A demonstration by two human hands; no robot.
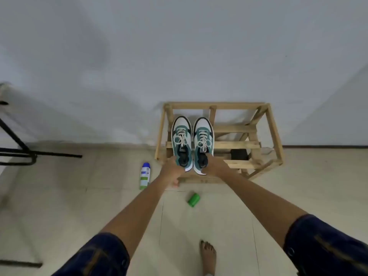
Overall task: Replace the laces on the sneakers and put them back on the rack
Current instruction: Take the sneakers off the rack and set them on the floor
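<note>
Both sneakers, laced and bowed, are at the rack (219, 106): the left hand (171, 168) holds the left sneaker (181, 140) by its heel, the right hand (216, 166) the right sneaker (203, 142), fingers wrapped round each heel. This looks like the final step; next, settle them flat on the slats and let go.

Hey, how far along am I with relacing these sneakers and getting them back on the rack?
Done: both teal and white sneakers, left one and right one, carry white laces tied in bows. In hand: your left hand and right hand each grip a heel, with the pair over the top slats of the wooden slatted shoe rack. Left: letting go. A green cap and a white spray can lie on the floor.
</note>
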